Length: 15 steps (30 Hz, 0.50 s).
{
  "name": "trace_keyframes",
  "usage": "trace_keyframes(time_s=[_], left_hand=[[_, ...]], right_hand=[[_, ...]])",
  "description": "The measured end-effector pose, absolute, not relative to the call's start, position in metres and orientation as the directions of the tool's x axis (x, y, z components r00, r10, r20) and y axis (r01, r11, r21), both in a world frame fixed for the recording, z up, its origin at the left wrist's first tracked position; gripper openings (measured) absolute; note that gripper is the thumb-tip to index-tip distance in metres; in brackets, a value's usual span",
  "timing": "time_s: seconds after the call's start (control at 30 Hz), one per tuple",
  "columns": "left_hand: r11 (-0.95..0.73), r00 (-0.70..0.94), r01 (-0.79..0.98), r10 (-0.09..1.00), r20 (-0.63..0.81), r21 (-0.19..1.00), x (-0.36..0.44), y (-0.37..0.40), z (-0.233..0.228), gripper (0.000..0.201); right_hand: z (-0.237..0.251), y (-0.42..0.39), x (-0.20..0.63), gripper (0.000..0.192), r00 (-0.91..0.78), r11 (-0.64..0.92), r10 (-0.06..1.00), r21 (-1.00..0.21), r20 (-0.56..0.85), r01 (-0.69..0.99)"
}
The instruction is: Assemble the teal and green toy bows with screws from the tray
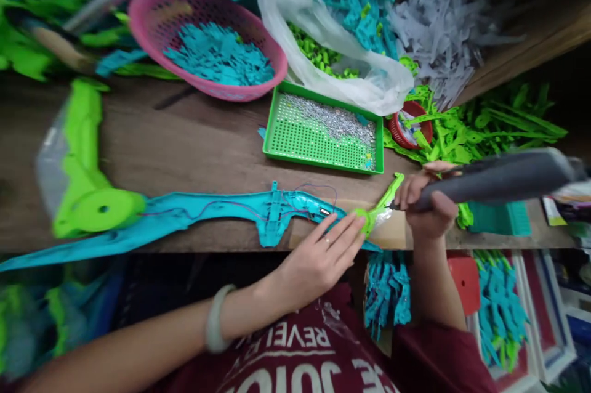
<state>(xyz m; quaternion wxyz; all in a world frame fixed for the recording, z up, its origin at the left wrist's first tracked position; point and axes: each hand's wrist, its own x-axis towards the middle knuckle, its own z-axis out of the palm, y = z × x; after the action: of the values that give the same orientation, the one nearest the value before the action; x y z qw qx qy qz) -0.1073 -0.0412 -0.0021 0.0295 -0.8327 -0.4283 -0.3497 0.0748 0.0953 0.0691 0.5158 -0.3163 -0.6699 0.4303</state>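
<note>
— Where's she at with that bow (194,220)?

— The teal half lies flat along the front edge of the bench (184,146), open side up. Thin wires already run through its channel, and a big green limb (85,177) sits joined at its far left end, so I'd say that end is done.

— And the near end?

— That's the part in hand. A small green piece (381,205) sits at the right end of the teal half. Her left hand (323,257) lies flat with the fingers stretched out, the fingertips pressing down on the round base of that piece. It isn't pinching anything, only holding it down.

— The right?

— The right hand (427,205) has its grip closed round a grey driver (498,180), whose tip meets the green piece just beside her left fingertips. It looks to me as if a screw is going in there, though I can't make out the screw itself.

— Much left?

— By my reckoning, yes. The teal half is open and no cover lies on it, so closing it up is yet to do. The green tray (323,134) behind holds a heap of small silvery bits, probably screws, with plenty left. A pink basket (207,42) of teal parts and a bag (332,42) of green ones stand further back.
</note>
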Motion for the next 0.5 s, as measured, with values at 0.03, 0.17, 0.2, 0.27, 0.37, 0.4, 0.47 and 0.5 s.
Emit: trace_keyframes(time_s=[0.03,0.17,0.2,0.27,0.37,0.4,0.47,0.5], left_hand=[[-0.629,0.363,0.726,0.695,0.621,0.279,-0.122,-0.050,0.004,0.036],[-0.424,0.139,0.816,0.804,0.579,0.393,-0.192,-0.069,0.019,0.026],[-0.374,0.096,0.833,0.824,0.559,0.408,-0.205,-0.067,0.019,0.023],[-0.340,0.070,0.838,0.843,0.534,0.427,-0.220,-0.059,0.017,0.018],[-0.359,0.091,0.820,0.850,0.518,0.446,-0.217,-0.047,0.014,0.016],[-0.359,0.083,0.811,0.852,0.517,0.461,-0.213,-0.045,0.014,0.016],[-0.346,0.028,0.782,0.849,0.527,0.517,-0.206,-0.046,0.014,0.014],[-0.336,-0.010,0.763,0.848,0.530,0.552,-0.203,-0.047,0.015,0.013]], right_hand=[[0.075,0.094,0.078,0.034,-0.179,0.481,0.872,-0.867,0.456,0.134],[0.098,0.064,0.072,0.030,0.109,0.704,0.299,-0.296,0.948,0.645],[0.101,0.057,0.062,0.032,-0.014,0.721,0.242,-0.170,0.970,0.671],[0.098,0.052,0.032,0.037,-0.459,0.801,0.420,-0.082,0.783,0.592],[0.081,0.074,-0.019,0.029,-0.861,0.861,0.495,-0.196,0.115,0.469],[0.077,0.085,-0.031,0.025,-0.885,0.853,0.463,-0.248,-0.043,0.458],[0.074,0.103,-0.040,0.021,-0.887,0.780,0.430,-0.425,-0.167,0.458],[0.077,0.108,-0.038,0.019,-0.889,0.713,0.424,-0.541,-0.174,0.446]])
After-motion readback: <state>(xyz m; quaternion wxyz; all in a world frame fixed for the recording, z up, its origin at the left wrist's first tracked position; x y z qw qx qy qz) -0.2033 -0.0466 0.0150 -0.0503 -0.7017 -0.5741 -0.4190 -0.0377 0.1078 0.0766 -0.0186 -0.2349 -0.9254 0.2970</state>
